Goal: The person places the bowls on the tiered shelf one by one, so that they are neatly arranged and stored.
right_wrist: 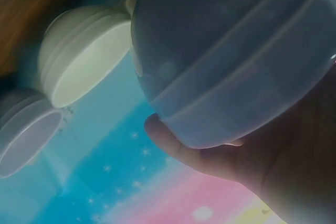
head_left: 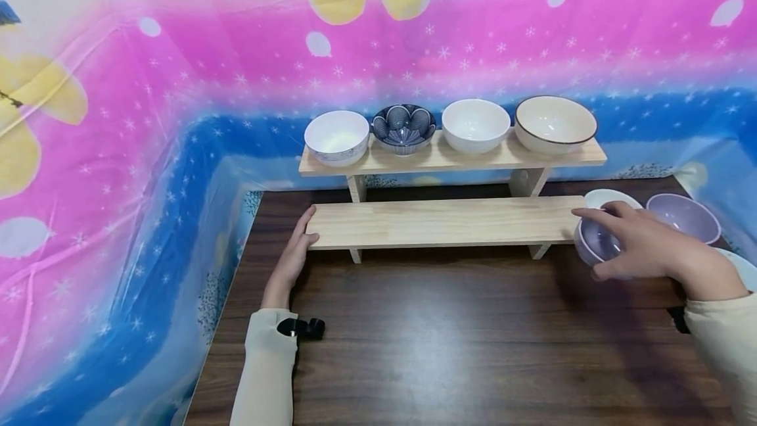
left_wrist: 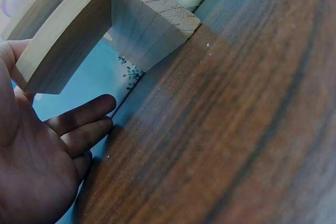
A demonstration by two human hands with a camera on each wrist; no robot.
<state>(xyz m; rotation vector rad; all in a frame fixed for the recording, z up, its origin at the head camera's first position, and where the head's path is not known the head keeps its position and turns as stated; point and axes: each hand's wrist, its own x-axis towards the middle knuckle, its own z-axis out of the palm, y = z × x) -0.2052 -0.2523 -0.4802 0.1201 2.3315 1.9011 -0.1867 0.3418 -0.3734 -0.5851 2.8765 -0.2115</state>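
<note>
My left hand (head_left: 291, 258) grips the left end of the lower board of a two-tier wooden shelf (head_left: 443, 222). In the left wrist view, the board end (left_wrist: 58, 51) sits at the thumb side while the other fingers stretch out below it. My right hand (head_left: 659, 245) holds a purple bowl (head_left: 593, 242) by its rim, just off the right end of that lower board. Seen close in the right wrist view, the bowl (right_wrist: 226, 66) has ridged sides, with the thumb against its wall. Part of the bowl is hidden by the hand in the head view.
On the upper board stand a white patterned bowl (head_left: 337, 138), a dark blue patterned bowl (head_left: 404, 129), a white bowl (head_left: 476, 125) and a cream dark-rimmed bowl (head_left: 556, 125). Behind the right hand are a white bowl (head_left: 612, 198), a purple bowl (head_left: 686, 215) and a pale bowl (head_left: 739, 268).
</note>
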